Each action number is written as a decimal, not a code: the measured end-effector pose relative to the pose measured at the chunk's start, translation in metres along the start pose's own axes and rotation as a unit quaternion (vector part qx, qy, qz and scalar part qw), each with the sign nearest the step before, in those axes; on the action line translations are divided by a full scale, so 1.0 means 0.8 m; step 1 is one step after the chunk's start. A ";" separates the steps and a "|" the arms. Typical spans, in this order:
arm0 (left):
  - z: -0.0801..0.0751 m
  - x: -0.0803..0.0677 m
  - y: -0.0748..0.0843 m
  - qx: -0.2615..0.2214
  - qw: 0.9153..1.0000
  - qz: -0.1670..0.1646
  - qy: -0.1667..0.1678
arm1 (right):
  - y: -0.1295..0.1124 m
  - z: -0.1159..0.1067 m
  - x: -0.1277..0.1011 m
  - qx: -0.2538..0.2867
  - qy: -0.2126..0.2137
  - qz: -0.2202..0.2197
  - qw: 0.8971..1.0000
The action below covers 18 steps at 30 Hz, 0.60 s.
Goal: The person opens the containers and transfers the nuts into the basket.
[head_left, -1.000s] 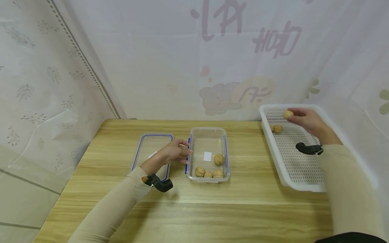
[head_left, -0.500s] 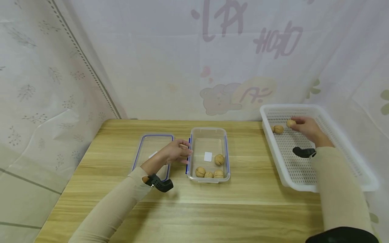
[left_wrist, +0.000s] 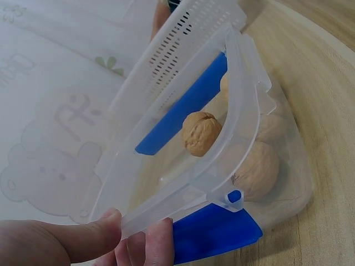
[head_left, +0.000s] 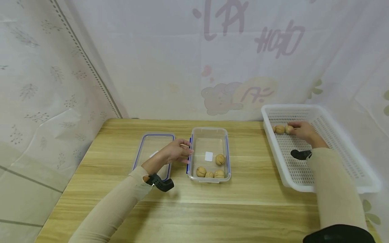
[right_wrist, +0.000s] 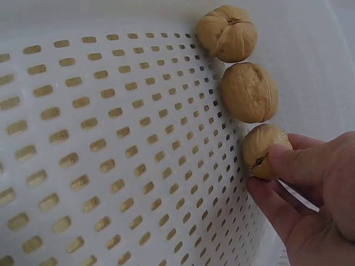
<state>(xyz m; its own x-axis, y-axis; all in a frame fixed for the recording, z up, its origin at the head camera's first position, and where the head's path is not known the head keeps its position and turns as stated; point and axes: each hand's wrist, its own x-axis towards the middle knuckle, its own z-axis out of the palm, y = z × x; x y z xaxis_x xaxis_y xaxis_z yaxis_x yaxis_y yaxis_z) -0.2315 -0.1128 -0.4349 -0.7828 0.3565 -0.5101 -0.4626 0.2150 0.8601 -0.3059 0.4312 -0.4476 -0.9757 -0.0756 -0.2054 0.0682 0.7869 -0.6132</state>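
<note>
My right hand point(head_left: 306, 132) pinches a walnut point(right_wrist: 260, 148) between thumb and fingers, low inside the white perforated basket point(head_left: 275, 160). That walnut touches or nearly touches the middle one point(right_wrist: 249, 92) of a row along the basket wall, with another walnut point(right_wrist: 227, 33) at the end. My left hand point(head_left: 175, 151) holds the side of a clear plastic container point(head_left: 227, 143), its thumb at the rim and its fingers by a blue latch point(left_wrist: 216, 234). Several walnuts lie in that container towards its near end; one walnut point(head_left: 220, 159) sits apart near its right wall.
A clear lid point(head_left: 141, 148) with a blue seal lies left of the container, partly under my left forearm. A white label point(head_left: 208, 156) shows in the container. The wooden table point(head_left: 243, 202) ends against a printed cloth backdrop point(head_left: 170, 67).
My right hand has lowered the walnut from above the basket to the row of walnuts by its wall. My left hand stays at the container's side.
</note>
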 end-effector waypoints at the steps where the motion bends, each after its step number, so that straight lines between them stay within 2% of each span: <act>1: 0.000 0.000 0.000 0.000 1.000 0.000 0.001 | 0.001 0.001 0.001 -0.002 0.004 -0.007 1.000; 7: 0.001 -0.001 0.001 0.002 1.000 0.002 0.001 | 0.003 0.004 0.005 0.005 -0.001 -0.014 1.000; 18: 0.000 0.001 -0.001 0.002 1.000 0.001 -0.002 | -0.004 0.000 0.001 -0.020 -0.015 -0.007 1.000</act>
<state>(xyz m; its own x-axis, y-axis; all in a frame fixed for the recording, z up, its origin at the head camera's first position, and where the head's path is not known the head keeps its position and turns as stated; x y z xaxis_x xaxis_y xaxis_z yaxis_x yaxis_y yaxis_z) -0.2314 -0.1126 -0.4359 -0.7825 0.3599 -0.5081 -0.4592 0.2177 0.8613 -0.3072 0.4285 -0.4456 -0.9700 -0.1043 -0.2196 0.0456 0.8090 -0.5860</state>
